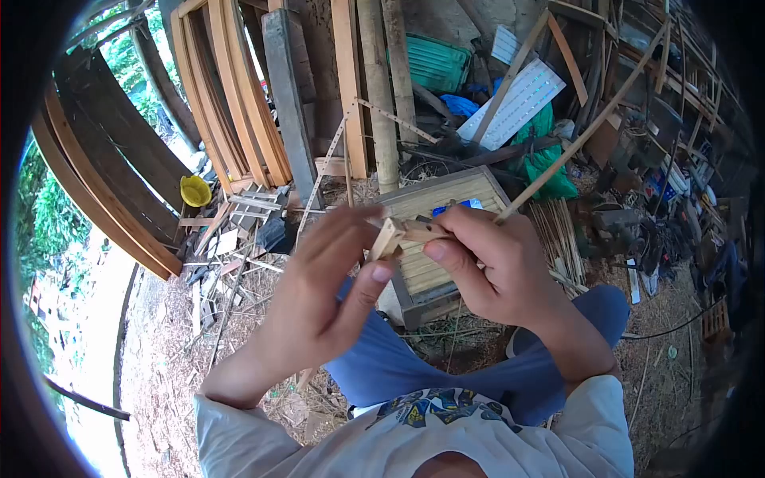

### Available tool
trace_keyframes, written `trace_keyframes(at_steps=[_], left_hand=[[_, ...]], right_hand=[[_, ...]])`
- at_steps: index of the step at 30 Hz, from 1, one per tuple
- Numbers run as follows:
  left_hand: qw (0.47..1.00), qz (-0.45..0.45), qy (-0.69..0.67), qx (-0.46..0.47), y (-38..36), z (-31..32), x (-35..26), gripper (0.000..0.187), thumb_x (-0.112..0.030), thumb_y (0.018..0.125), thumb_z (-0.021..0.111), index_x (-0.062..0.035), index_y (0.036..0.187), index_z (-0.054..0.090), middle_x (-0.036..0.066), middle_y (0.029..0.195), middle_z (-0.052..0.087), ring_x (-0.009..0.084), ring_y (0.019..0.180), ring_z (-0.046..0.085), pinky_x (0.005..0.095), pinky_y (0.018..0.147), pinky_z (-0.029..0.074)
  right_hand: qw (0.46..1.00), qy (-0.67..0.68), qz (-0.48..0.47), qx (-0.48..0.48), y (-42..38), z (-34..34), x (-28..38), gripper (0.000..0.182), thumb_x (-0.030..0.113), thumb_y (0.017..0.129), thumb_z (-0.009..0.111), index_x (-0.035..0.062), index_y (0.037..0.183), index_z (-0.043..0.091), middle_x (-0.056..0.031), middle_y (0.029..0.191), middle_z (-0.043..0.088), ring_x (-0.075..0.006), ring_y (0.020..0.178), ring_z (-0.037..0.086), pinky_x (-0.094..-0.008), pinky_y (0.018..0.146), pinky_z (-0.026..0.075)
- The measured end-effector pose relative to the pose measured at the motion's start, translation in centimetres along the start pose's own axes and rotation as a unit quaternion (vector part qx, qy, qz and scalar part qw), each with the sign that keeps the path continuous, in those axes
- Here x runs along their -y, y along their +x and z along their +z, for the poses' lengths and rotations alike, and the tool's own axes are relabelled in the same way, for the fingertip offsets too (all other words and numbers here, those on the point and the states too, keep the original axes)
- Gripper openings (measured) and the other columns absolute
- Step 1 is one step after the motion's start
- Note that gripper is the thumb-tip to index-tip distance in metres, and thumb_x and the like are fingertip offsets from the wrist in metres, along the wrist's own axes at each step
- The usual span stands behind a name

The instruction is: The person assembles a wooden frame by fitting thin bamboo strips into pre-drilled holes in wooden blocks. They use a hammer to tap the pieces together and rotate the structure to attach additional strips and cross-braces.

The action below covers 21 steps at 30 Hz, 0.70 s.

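Near the middle of the head view, a small pale wooden piece [387,239] with a squared end sits between my two hands. My left hand [323,275], its fingers smeared by motion, is closed round the left end, thumb bent along the lower side. From the other side my right hand [498,259] pinches a narrow wooden bar [422,232] with dark holes, which meets the squared piece. A long thin stick [586,131] runs from behind my right hand to the upper right. Below the hands lies a slatted wooden box or bench [438,275] with a dark frame.
Holed strips [325,163] stand behind my left hand. Wooden frames [239,95] and posts [374,88] lean at the back. A yellow bowl [195,191], a white perforated panel [518,103] and green crates [434,64] lie around. Wood scraps [239,227] and shavings cover the ground.
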<state>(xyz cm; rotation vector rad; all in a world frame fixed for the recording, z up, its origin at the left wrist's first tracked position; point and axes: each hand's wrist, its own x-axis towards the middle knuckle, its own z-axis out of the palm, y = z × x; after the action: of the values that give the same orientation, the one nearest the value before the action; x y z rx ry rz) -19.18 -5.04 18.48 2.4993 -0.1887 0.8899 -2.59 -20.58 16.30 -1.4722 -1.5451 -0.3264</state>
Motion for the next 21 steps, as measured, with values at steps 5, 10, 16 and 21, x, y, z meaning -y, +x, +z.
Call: trace_keyframes(at_steps=[5,10,16,21], left_hand=[[0.997,-0.035,-0.071,0.025,-0.3,0.7,-0.9,0.019,-0.013,0.099,0.056,0.0021,0.088,0.059,0.016,0.083,0.059,0.0370,0.088,0.059,0.0474,0.092,0.045],[0.992,-0.060,-0.110,-0.005,-1.7,0.9,-0.6,0.020,-0.011,0.098,0.055,0.0021,0.083,0.058,0.016,0.073,0.055,0.0375,0.079,0.058,0.0466,0.084,0.047],[0.999,-0.011,-0.043,-0.017,-3.4,0.8,0.6,0.019,-0.010,0.095,0.056,0.0020,0.080,0.055,0.016,0.072,0.052,0.0408,0.078,0.058,0.0492,0.086,0.049],[0.997,-0.051,-0.045,-0.035,-4.1,1.1,1.4,0.019,-0.009,0.095,0.056,0.0018,0.079,0.054,0.016,0.070,0.051,0.0407,0.075,0.057,0.0492,0.086,0.049]], right_hand=[[0.998,-0.029,-0.042,0.026,-0.3,-0.3,0.0,0.025,0.024,0.096,0.066,0.0017,0.087,0.059,-0.0123,0.065,0.054,-0.0288,0.054,0.056,-0.0370,0.050,0.038],[0.966,0.157,0.088,0.186,0.6,-1.1,0.7,0.028,0.026,0.100,0.060,0.0023,0.086,0.058,-0.0071,0.064,0.050,-0.0184,0.052,0.048,-0.0350,0.051,0.036],[0.900,0.301,0.162,0.270,0.7,0.4,0.1,0.030,0.029,0.101,0.060,0.0036,0.085,0.060,-0.0088,0.061,0.050,-0.0197,0.052,0.051,-0.0343,0.051,0.038],[0.996,0.037,0.019,0.084,-0.7,3.1,0.3,0.024,0.025,0.093,0.069,0.0060,0.083,0.060,-0.0148,0.066,0.057,-0.0332,0.056,0.059,-0.0389,0.050,0.041]])
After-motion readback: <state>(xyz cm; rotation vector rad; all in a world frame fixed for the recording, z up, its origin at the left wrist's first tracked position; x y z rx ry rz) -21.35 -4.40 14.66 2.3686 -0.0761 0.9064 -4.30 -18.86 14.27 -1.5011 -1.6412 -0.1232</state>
